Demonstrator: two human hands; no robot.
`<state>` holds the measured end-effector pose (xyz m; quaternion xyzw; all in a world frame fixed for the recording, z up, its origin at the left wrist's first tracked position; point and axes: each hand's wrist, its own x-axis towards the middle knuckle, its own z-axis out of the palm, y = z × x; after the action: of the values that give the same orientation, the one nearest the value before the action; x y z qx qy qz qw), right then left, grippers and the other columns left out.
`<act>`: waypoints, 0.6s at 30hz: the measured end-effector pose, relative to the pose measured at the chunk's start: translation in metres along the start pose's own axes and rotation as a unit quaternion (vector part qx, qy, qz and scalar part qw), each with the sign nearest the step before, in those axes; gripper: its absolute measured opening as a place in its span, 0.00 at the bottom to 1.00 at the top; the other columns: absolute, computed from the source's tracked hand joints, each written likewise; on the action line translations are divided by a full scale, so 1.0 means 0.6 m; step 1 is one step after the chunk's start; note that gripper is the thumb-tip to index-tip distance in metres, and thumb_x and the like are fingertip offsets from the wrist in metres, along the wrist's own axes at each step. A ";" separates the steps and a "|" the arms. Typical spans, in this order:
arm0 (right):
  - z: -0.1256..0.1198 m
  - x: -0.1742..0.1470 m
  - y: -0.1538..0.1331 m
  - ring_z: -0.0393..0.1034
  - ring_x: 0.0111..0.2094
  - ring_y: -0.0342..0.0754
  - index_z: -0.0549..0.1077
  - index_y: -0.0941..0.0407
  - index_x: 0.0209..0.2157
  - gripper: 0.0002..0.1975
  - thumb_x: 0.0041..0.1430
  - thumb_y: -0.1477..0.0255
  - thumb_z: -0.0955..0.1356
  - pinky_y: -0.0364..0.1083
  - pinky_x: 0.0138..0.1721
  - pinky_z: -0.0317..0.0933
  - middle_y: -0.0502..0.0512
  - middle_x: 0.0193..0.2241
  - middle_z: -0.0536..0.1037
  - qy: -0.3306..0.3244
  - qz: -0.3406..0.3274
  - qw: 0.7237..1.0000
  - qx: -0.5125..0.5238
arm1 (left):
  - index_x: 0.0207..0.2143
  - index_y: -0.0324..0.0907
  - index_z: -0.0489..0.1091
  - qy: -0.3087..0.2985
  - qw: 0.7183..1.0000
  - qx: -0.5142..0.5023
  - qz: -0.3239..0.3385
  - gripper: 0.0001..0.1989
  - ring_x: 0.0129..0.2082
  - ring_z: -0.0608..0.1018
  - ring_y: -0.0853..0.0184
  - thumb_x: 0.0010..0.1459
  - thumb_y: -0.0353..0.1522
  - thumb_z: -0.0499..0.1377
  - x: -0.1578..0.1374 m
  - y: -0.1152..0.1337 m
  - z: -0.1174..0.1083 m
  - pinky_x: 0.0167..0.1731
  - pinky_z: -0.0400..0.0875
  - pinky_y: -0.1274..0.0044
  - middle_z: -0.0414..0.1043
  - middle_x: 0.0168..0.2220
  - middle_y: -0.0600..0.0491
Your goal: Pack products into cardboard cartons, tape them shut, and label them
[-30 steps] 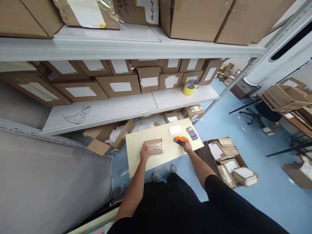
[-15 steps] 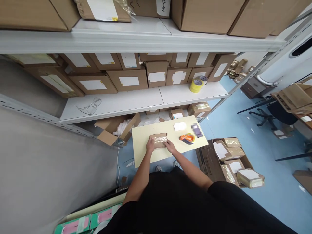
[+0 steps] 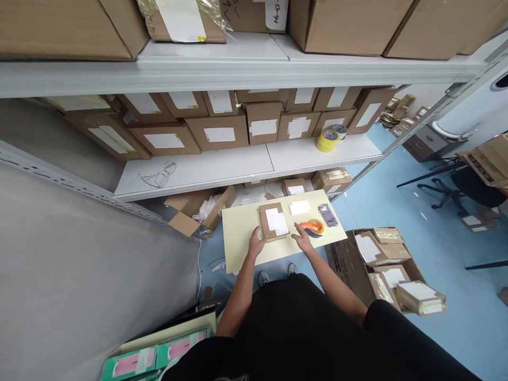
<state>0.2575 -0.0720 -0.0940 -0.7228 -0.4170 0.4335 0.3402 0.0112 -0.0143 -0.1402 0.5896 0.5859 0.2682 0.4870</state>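
Centrally, the left hand (image 3: 256,244) is laid open against the near edge of 1 small cardboard parcel (image 3: 273,221), label upward, on the pale counter (image 3: 242,238). The right hand (image 3: 304,242) is held open, empty, just beside 1 orange tape dispenser (image 3: 312,228). 1 white slip (image 3: 299,207) is placed beyond.
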 end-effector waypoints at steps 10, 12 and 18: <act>-0.053 0.064 0.005 0.74 0.52 0.54 0.62 0.53 0.69 0.37 0.57 0.68 0.65 0.52 0.56 0.67 0.56 0.53 0.79 0.037 -0.016 0.997 -0.066 | 0.70 0.44 0.59 -0.085 0.963 0.254 0.016 0.41 0.75 0.36 0.39 0.57 0.41 0.65 0.076 0.039 0.093 0.69 0.47 0.51 0.37 0.77 0.43; -0.079 0.099 0.010 0.75 0.52 0.54 0.62 0.54 0.69 0.36 0.58 0.69 0.65 0.51 0.55 0.67 0.58 0.54 0.78 0.043 -0.004 0.995 -0.087 | 0.71 0.43 0.57 -0.091 0.960 0.264 0.014 0.40 0.75 0.34 0.40 0.60 0.43 0.62 0.086 0.043 0.115 0.70 0.45 0.52 0.35 0.77 0.42; -0.144 0.251 0.028 0.71 0.60 0.54 0.65 0.55 0.66 0.30 0.64 0.64 0.66 0.47 0.55 0.66 0.61 0.62 0.73 0.059 0.070 0.981 -0.170 | 0.73 0.52 0.53 -0.091 0.949 0.295 -0.060 0.40 0.75 0.38 0.41 0.62 0.45 0.61 0.092 0.059 0.150 0.68 0.52 0.53 0.31 0.78 0.48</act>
<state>0.3830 0.0447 -0.1259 -0.8219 -0.4119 0.3359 0.2048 0.1157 0.0208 -0.1572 0.6925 0.6263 -0.0017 0.3579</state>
